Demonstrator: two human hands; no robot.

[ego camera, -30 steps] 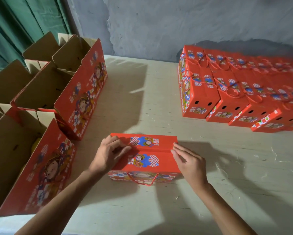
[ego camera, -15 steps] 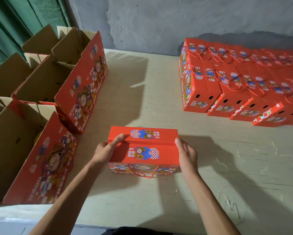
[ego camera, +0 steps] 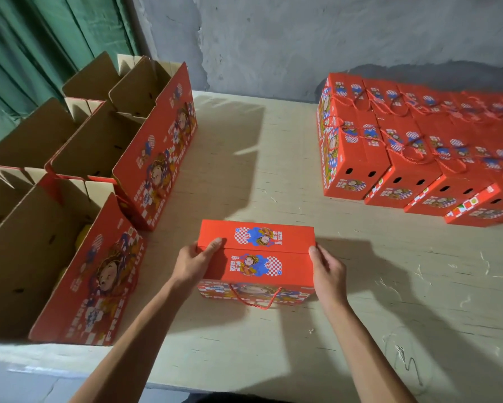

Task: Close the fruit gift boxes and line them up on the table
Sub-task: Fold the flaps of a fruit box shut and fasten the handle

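One closed red fruit gift box (ego camera: 256, 257) sat near the front middle of a pale wooden table (ego camera: 273, 158), its two top flaps shut and its red cord handle (ego camera: 259, 301) hanging down the near side. The left hand (ego camera: 192, 264) held the box's left end, thumb lying on the lid and fingers curled round the side. The right hand (ego camera: 328, 269) held the right end, its thumb at the top edge; the fingers behind could not be seen.

To the right, against the grey wall (ego camera: 302, 39), closed red boxes (ego camera: 358, 152) stood touching in two rows. At least four were visible in the front row; the rest ran off the frame and could not be counted.

To the left, open boxes (ego camera: 99, 158) stood with brown flaps raised; at least four could be made out. Something yellow (ego camera: 83, 238) showed inside the nearest one. A green curtain (ego camera: 49, 45) hung behind them. Bare table lay between the held box and the rows.
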